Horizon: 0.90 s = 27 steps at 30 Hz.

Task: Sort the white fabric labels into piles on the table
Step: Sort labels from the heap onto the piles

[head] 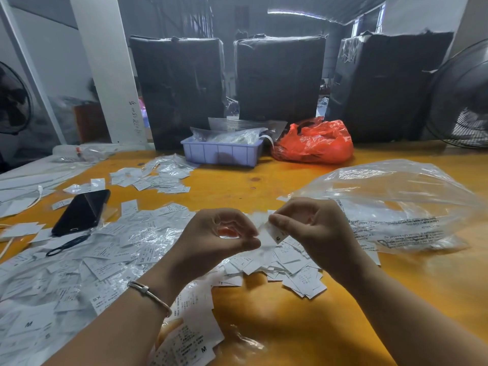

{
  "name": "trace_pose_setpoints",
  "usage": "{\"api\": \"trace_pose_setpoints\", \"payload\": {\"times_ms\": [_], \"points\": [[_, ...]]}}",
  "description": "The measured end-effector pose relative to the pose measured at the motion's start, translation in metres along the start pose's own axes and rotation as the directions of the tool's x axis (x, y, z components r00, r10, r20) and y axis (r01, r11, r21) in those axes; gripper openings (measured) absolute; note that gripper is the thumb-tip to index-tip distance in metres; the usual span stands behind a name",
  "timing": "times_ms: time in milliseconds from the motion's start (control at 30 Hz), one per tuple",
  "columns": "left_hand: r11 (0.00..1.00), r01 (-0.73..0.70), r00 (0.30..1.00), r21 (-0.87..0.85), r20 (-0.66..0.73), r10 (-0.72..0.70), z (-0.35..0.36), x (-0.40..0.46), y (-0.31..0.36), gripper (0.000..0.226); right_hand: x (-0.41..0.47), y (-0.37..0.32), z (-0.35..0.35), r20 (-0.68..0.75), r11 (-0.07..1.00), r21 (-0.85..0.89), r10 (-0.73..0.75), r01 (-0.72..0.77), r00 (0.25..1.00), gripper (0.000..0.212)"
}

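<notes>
I pinch a small bunch of white labels [266,233] between my left hand [224,233] and right hand [309,228], above the heap near the table's [277,313] near edge, an M tag showing. They cling together, so I might drop two sizes on one pile.

head-worn view, forward-down, close over table [264,186]

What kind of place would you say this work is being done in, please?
Probably a garment workshop or packing warehouse: heaps of white fabric labels cover the yellow table, with big black-wrapped bales and an industrial fan behind.
</notes>
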<state>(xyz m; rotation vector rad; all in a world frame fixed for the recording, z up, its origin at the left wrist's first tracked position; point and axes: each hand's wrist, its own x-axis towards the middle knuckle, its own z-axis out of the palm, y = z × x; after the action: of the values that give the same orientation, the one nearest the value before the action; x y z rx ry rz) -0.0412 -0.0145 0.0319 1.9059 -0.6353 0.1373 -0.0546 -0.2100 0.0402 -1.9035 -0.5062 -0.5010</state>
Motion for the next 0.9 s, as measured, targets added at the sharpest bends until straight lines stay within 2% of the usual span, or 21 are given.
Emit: {"api": "trace_pose_setpoints", "payload": {"times_ms": [100, 167, 267, 333, 400, 500, 567, 633, 733, 833, 900], "points": [[0.997, 0.061, 0.998, -0.038, 0.033, -0.060, -0.001, -0.001, 0.000, 0.015, 0.000, 0.002, -0.003, -0.048, 0.976, 0.194, 0.108, -0.097, 0.993, 0.006], [0.990, 0.088, 0.996, -0.106, -0.021, -0.091, -0.004, 0.000, 0.000, 0.020, 0.001, 0.004, -0.004, -0.038, 0.958, 0.248, 0.159, -0.144, 0.987, 0.004], [0.952, 0.102, 0.983, -0.287, -0.120, -0.142, -0.011, 0.002, -0.001, 0.018, 0.001, 0.005, -0.006, 0.124, 0.945, 0.216, 0.223, -0.246, 0.967, 0.009], [0.940, 0.097, 0.978, -0.328, -0.146, -0.151, -0.012, 0.002, -0.001, 0.015, 0.000, 0.004, -0.006, 0.271, 0.933, 0.186, 0.254, -0.309, 0.929, 0.011], [0.962, 0.094, 0.985, -0.256, -0.120, -0.128, -0.011, 0.001, -0.001, 0.007, 0.000, 0.003, -0.005, 0.293, 0.935, 0.145, 0.272, -0.324, 0.916, 0.011], [0.985, 0.115, 0.993, -0.125, -0.004, -0.117, -0.006, 0.000, -0.001, 0.005, 0.003, 0.005, -0.007, 0.210, 0.956, 0.110, 0.244, -0.271, 0.947, 0.051], [0.987, 0.121, 0.992, -0.103, 0.048, -0.116, -0.002, -0.001, 0.000, 0.005, 0.004, 0.004, -0.009, 0.230, 0.946, 0.131, 0.261, -0.296, 0.937, 0.058], [0.989, 0.108, 0.993, -0.100, 0.050, -0.103, -0.001, -0.002, 0.001, 0.004, 0.003, 0.004, -0.009, 0.294, 0.947, 0.101, 0.263, -0.303, 0.919, 0.053], [0.986, 0.095, 0.995, -0.136, 0.005, -0.095, -0.002, -0.001, 0.003, 0.011, 0.002, 0.007, -0.007, 0.334, 0.966, 0.077, 0.208, -0.246, 0.920, 0.020], [0.975, 0.113, 0.993, -0.191, -0.019, -0.119, -0.003, 0.000, 0.004, 0.031, 0.001, 0.011, -0.004, 0.235, 0.962, 0.163, 0.177, -0.218, 0.956, 0.011], [0.975, 0.104, 0.994, -0.199, -0.001, -0.106, -0.002, -0.001, 0.004, 0.031, 0.000, 0.011, -0.002, 0.177, 0.965, 0.178, 0.161, -0.192, 0.971, 0.012]]}}
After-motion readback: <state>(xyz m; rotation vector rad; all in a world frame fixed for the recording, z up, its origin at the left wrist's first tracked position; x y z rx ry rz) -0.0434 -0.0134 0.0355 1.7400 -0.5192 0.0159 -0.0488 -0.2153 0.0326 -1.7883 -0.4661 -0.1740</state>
